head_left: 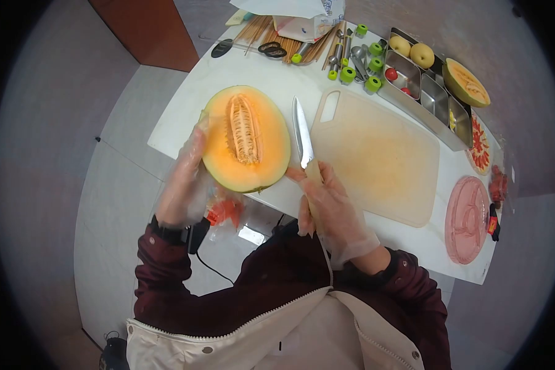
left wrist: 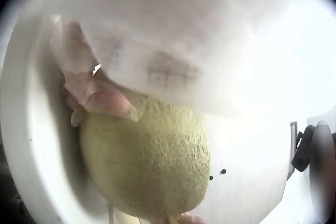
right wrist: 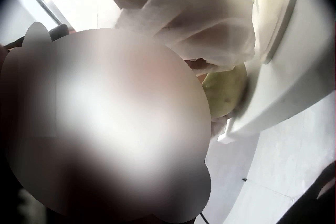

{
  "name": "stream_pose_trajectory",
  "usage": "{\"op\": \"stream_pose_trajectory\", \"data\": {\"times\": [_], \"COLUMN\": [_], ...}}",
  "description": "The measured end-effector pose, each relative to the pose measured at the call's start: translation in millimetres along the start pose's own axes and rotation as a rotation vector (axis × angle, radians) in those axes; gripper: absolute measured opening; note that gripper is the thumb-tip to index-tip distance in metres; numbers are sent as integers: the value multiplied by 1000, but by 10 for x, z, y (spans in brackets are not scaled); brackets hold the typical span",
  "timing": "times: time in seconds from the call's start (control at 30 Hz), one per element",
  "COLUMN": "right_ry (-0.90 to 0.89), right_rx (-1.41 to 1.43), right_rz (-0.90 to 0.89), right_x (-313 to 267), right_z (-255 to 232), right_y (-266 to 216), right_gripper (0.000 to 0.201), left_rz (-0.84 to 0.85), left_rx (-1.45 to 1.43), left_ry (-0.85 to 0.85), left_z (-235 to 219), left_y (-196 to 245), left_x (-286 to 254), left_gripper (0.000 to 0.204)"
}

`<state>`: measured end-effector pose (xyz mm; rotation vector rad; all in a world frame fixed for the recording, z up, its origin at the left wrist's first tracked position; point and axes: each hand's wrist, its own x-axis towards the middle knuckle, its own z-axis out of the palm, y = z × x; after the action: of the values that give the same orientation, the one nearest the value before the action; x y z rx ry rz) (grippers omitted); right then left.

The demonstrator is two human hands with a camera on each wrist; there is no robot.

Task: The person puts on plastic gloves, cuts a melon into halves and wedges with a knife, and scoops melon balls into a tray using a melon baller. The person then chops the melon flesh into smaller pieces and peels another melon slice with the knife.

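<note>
Half a cantaloupe melon shows its orange flesh and seed-filled hollow toward the head camera, over the table's near left part. My gloved left hand holds it by the left side; the left wrist view has the fingers against the pale green rind. In my gloved right hand is a knife, gripped by its light handle, with the blade pointing away from me beside the melon. One right fingertip reaches the melon's lower right edge. Much of the right wrist view is blurred, with a bit of rind past the glove.
To the right lies a cutting board with orange stains. Behind it stand a metal container, another melon piece and green-handled tools. A pink divided plate is at the right edge. Skewers lie at the back.
</note>
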<state>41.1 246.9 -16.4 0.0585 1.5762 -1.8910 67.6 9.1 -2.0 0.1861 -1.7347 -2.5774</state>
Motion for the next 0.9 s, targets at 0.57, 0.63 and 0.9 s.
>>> {"op": "stream_pose_trajectory", "data": {"times": [0.57,0.63,0.9], "right_ry": [62,87,122], "right_rx": [-733,-829,-1061], "right_rz": [-322,-399,-509], "right_x": [-534,-568,-691], "right_z": [-388,-396,-494], "right_y": [137,210,179], "right_gripper": [65,66,67], "left_rz": [249,397,523], "left_rx": [301,694,815], "left_ry": [214,308,252], "left_z": [372,273,279], "left_y": [-460,-620,-714], "left_x": [55,74,33], "left_gripper": [81,86,95]}}
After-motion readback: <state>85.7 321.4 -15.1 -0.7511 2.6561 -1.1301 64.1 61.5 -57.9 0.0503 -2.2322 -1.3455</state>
